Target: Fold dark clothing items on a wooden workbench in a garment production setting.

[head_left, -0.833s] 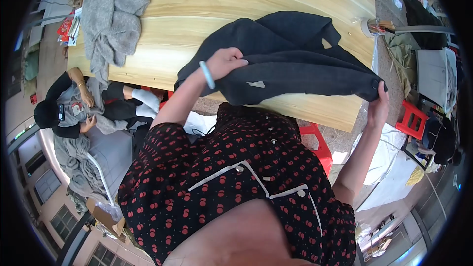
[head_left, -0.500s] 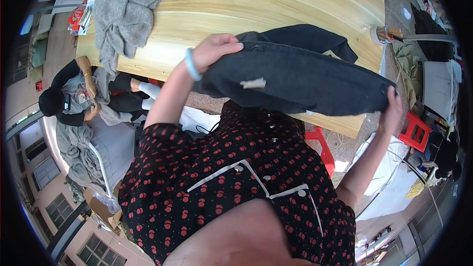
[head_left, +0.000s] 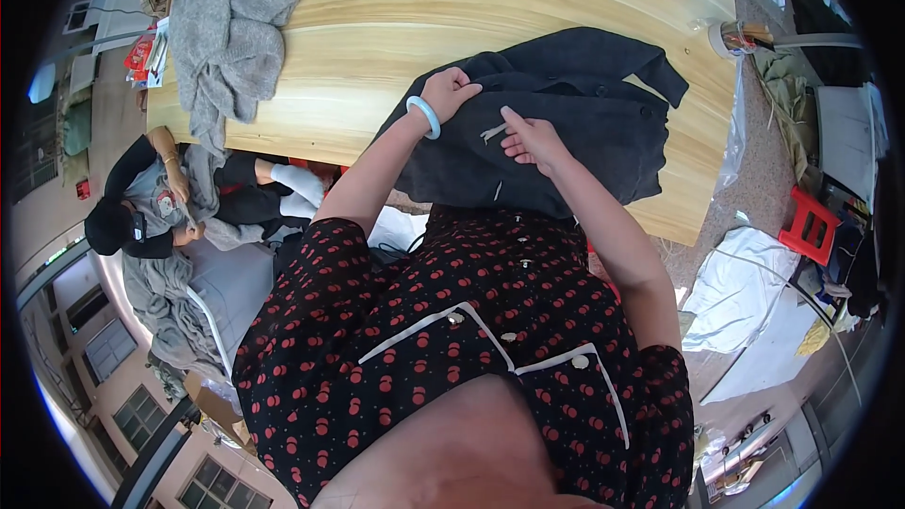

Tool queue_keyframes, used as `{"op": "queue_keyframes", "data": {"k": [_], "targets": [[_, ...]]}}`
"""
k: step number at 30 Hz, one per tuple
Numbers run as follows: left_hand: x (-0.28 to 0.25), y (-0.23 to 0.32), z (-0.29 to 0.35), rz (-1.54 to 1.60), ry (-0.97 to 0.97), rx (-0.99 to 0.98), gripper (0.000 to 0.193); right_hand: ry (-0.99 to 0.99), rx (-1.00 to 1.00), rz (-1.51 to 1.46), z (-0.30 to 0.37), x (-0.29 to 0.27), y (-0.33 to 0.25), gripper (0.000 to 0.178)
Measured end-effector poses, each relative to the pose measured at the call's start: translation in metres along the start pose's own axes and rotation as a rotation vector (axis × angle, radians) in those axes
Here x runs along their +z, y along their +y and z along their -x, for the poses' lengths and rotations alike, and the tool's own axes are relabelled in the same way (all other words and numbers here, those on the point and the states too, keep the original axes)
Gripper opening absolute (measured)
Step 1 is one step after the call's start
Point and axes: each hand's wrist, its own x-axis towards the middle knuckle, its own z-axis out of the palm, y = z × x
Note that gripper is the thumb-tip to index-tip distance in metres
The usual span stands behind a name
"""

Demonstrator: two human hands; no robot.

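Observation:
A dark jacket with buttons lies on the near part of the wooden table, one sleeve stretched toward the right. My left hand, a pale blue bangle on its wrist, pinches the jacket's upper edge. Over the middle of the cloth is my right hand, its fingers curled in and the thumb pointing up-left. Just beside those fingertips shows a small beige strip on the jacket. What the right fingers hold, if anything, is hidden.
Grey knitwear hangs over the table's left edge. Beyond it a seated person handles grey cloth. A container with tools stands at the right edge, and a red stool and white cloth are lower right.
The jacket has come down from being held stretched between both hands and now lies on the table. My right hand has left its right end and moved inward to the middle.

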Motion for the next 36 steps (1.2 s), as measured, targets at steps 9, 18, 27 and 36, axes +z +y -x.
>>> {"op": "queue_keyframes", "data": {"k": [9, 18, 27, 36], "targets": [[-0.006, -0.019, -0.022, -0.119, -0.032, 0.121, 0.022, -0.140, -0.245, -0.126, 0.044, -0.073, 0.027, 0.013], [0.037, 0.052, -0.054, -0.513, -0.154, 0.341, 0.034, 0.524, 0.010, 1.330, 0.120, -0.206, 0.145, 0.012], [0.053, 0.056, -0.073, -0.607, -0.175, 0.131, 0.031, 0.149, -0.836, 0.544, 0.036, -0.097, 0.008, 0.014], [-0.006, 0.000, 0.038, -0.446, -0.097, 0.076, 0.030, -0.124, -0.943, 0.645, -0.007, 0.013, 0.022, 0.026]]}}
